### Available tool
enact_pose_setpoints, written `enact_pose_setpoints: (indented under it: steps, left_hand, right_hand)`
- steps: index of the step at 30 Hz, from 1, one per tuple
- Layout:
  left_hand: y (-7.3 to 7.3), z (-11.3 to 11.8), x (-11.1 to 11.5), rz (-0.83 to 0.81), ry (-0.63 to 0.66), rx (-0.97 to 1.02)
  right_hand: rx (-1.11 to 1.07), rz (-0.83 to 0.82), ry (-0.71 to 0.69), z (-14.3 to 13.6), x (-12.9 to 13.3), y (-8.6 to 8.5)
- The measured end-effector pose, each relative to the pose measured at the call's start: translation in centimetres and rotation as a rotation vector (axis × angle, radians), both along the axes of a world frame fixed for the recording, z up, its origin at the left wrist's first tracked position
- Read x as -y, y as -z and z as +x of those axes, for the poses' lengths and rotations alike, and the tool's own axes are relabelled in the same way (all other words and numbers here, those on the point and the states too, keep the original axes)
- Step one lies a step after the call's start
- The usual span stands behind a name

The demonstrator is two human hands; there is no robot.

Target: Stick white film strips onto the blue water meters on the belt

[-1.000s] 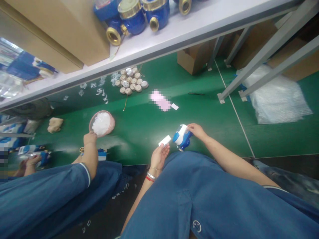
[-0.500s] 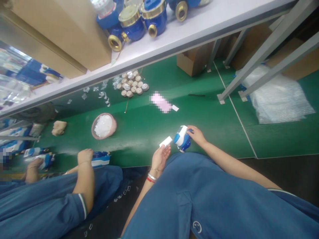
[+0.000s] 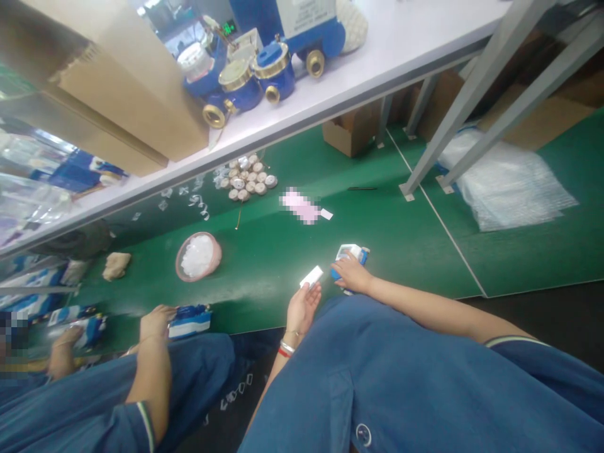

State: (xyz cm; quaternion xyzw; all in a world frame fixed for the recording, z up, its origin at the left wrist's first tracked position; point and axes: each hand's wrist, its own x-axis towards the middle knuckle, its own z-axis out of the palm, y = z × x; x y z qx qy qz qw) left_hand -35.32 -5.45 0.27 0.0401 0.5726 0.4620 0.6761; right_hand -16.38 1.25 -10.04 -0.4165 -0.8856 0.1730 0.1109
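While the right hand (image 3: 350, 275) lies over a blue-and-white water meter (image 3: 350, 255) on the green counter (image 3: 264, 251), fingers closed around its near side, the meter sits just beyond the person's lap, at about 1 o'clock from the left hand (image 3: 302, 308). Left hand: palm up, pinching a small white card (image 3: 311, 276) between thumb and fingertips; card tilted, its far end pointing toward 1 o'clock, just beside the meter but apart from it. Bracelets on the left wrist.

Around them, on the counter:
- pink bowl (image 3: 199, 257) of white pieces, at 10 o'clock from the left hand, well apart;
- cluster of round caps (image 3: 249, 178), farther off at 11 o'clock;
- blurred pink slip (image 3: 299, 206) at 12 o'clock;
- tan cloth wad (image 3: 116, 265) far toward 9 o'clock.

White shelf (image 3: 358, 69) above carries several blue meters with brass fittings (image 3: 245, 85) and cardboard boxes (image 3: 117, 94).

Co-worker at 9 o'clock, blue sleeves: one hand (image 3: 155, 321) beside a blue-and-white boxed item (image 3: 189, 319) at the counter edge.
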Motion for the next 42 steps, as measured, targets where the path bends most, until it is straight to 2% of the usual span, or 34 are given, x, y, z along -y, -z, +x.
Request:
enact_pose_setpoints:
  steps: [4, 10, 14, 19, 22, 27, 31, 35, 39, 42]
  left_hand:
    - [-0.2, 0.2, 0.6, -0.012, -0.004, 0.002]
    - [-0.1, 1.9, 1.1, -0.018, 0.005, 0.02]
    - [0.3, 3.2, 1.4, -0.043, 0.024, 0.026]
    - [0.9, 4.1, 1.4, -0.054, 0.025, 0.029]
    - [1.2, 4.3, 1.2, -0.041, 0.014, 0.048]
    - [1.5, 4.2, 0.4, -0.04, -0.035, 0.085]
    - [1.5, 4.2, -0.7, -0.107, -0.052, 0.086]
    - [1.6, 4.8, -1.9, -0.076, 0.013, 0.083]
    - [1.6, 5.5, -2.7, -0.024, 0.087, 0.096]
    - [1.7, 5.7, -2.7, -0.016, 0.099, 0.099]
  right_hand:
    - [0.002, 0.01, 0.119, 3.7, 2.4, -0.9]
    - [-0.021, -0.032, 0.128, 7.6, 5.0, -1.4]
    - [-0.008, -0.177, 0.248, 9.8, 4.2, -1.2]
    - [-0.039, -0.335, 0.257, 13.5, 2.0, -1.6]
    - [-0.039, -0.365, 0.278, 17.2, 1.3, -2.2]
    - [0.101, -0.39, 0.325, 25.8, 1.3, -3.5]
    - [0.22, -0.376, 0.469, 33.0, 1.3, -3.8]
    - [0.31, -0.354, 0.676, 39.1, 1.2, -4.1]
    - [0.388, -0.346, 0.821, 43.1, 1.3, -4.5]
    - [0.393, -0.359, 0.857, 44.5, 1.4, -4.4]
